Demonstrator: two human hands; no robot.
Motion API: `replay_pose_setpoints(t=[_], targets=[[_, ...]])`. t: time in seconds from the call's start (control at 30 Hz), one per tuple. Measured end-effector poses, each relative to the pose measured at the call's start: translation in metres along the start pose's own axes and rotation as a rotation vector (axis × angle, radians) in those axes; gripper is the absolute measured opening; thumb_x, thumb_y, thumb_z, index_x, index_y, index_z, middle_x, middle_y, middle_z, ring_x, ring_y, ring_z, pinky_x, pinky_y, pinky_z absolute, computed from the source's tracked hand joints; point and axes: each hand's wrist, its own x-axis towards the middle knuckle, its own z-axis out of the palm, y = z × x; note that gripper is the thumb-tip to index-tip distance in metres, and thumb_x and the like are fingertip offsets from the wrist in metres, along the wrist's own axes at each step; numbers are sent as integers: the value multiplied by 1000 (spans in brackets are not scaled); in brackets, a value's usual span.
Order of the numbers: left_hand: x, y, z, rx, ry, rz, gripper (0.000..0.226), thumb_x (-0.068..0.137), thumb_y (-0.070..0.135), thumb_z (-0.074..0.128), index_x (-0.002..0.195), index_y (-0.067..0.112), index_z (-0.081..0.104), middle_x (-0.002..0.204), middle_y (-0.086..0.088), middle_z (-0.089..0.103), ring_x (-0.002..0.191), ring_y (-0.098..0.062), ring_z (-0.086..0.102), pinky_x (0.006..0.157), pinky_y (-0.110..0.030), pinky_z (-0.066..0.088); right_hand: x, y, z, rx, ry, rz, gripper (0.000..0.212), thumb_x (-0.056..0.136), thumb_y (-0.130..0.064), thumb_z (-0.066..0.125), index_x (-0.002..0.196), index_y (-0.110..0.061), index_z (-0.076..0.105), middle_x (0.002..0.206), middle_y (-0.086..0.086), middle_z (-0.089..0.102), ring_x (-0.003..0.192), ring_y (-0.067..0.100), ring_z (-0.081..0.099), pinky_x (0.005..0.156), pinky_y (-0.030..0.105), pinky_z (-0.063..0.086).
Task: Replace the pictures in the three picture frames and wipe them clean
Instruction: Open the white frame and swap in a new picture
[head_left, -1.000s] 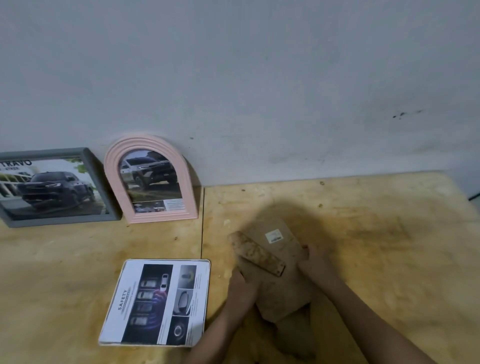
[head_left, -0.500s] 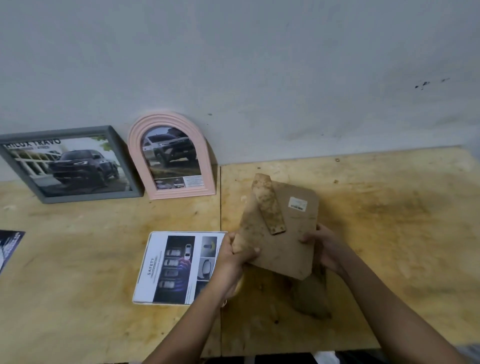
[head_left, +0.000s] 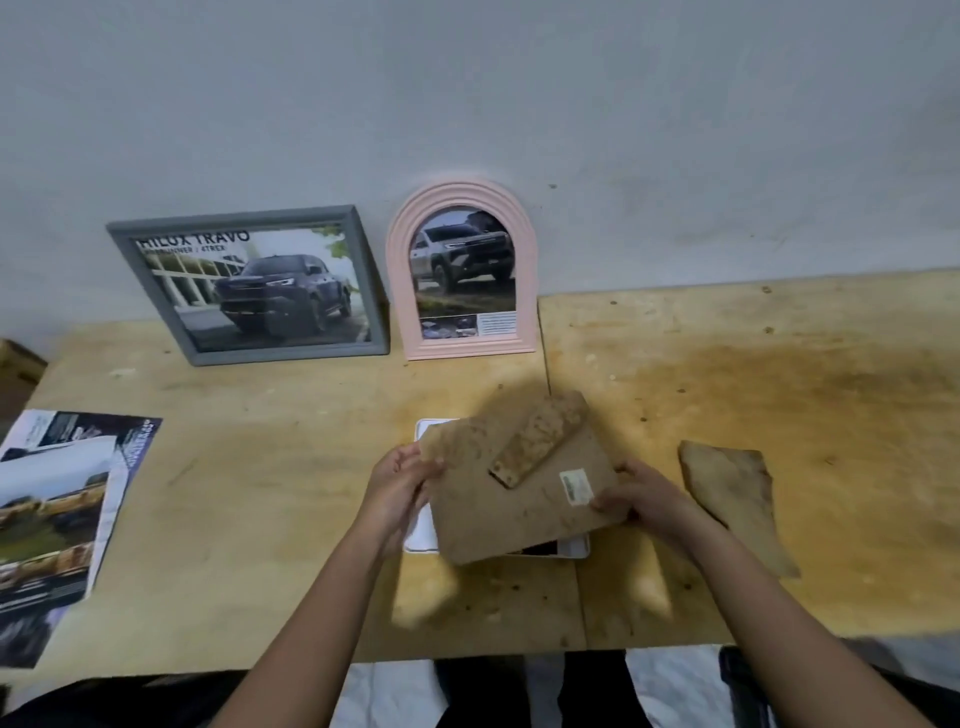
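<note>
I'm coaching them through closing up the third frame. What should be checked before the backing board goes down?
1. Grip on the backing board: ok, the left hand and the right hand hold opposite edges.
2. Board square with the white frame beneath: not ok, it sits skewed over it.
3. Stand faces up: ok.
4. Picture seated flat in the frame: cannot tell, the board hides it.
5. Cloth near for wiping: ok, on the table right of the board.
</note>
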Motion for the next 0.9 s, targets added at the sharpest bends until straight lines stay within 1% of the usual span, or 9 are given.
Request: replay_pose_setpoints(t=[0.1, 0.2, 0.3, 0.4, 0.47, 0.57, 0.63, 0.73, 0.9], targets=[[13, -5, -20, 82, -14, -3, 32, 85, -10, 48, 113, 0, 62, 112, -21, 66, 101, -32, 63, 79, -35, 55, -2, 18, 35, -116, 163, -28, 25, 82, -12, 65, 104, -14, 54, 97, 3, 58, 85, 19, 57, 64, 30, 49], [18, -2, -24, 336, 34, 98, 31, 84, -4, 50, 106, 12, 65, 104, -9, 68, 100, -27, 62, 79, -38, 53, -11, 35, 59, -91, 306, -70, 22, 81, -15, 66, 100, -15, 54, 95, 3, 60, 82, 19, 59, 62, 33, 51], [18, 0, -25, 447, 85, 143, 36, 85, -1, 51, 119, 9, 58, 111, -3, 64, 100, -21, 59, 81, -34, 51, -19, 41, 73, -152, 457, -117, 33, 76, -13, 71, 99, -17, 48, 90, 0, 54, 81, 20, 57, 70, 42, 54], [21, -3, -26, 481, 82, 147, 44, 89, 5, 52, 132, 8, 47, 120, -4, 59, 102, -16, 54, 84, -32, 48, -22, 38, 78, -214, 547, -197, 36, 74, -9, 73, 100, -15, 49, 88, 2, 55, 71, 13, 55, 59, 29, 51], [20, -5, -26, 487, 75, 133, 47, 90, 8, 52, 136, 9, 42, 127, -6, 57, 104, -14, 52, 88, -33, 48, -21, 37, 78, -270, 576, -227, 38, 73, -12, 73, 105, -14, 53, 96, 7, 58, 73, 14, 55, 53, 20, 44], [13, -11, -26, 458, 72, 124, 51, 89, 3, 51, 138, 6, 38, 132, -8, 53, 107, -15, 50, 88, -30, 44, -18, 42, 78, -379, 600, -218, 51, 75, -16, 72, 122, -10, 53, 109, 10, 53, 89, 16, 50, 70, 24, 39], [7, -17, -27, 416, 86, 135, 51, 89, -1, 51, 138, 4, 38, 135, -10, 51, 115, -18, 50, 89, -28, 42, -18, 43, 80, -407, 587, -221, 54, 77, -15, 70, 126, -8, 51, 113, 12, 51, 92, 15, 44, 76, 24, 36], [2, -24, -26, 400, 118, 169, 50, 89, 1, 54, 137, 5, 40, 137, -11, 50, 122, -21, 49, 93, -27, 41, -21, 42, 83, -427, 573, -231, 55, 81, -13, 66, 132, -8, 47, 118, 14, 47, 92, 13, 38, 79, 22, 33], [-4, -31, -27, 392, 135, 190, 52, 89, 3, 53, 139, 9, 39, 140, -8, 47, 126, -22, 46, 95, -29, 41, -22, 40, 86, -422, 560, -248, 52, 83, -13, 64, 133, -9, 48, 118, 15, 48, 91, 13, 39, 80, 21, 33]])
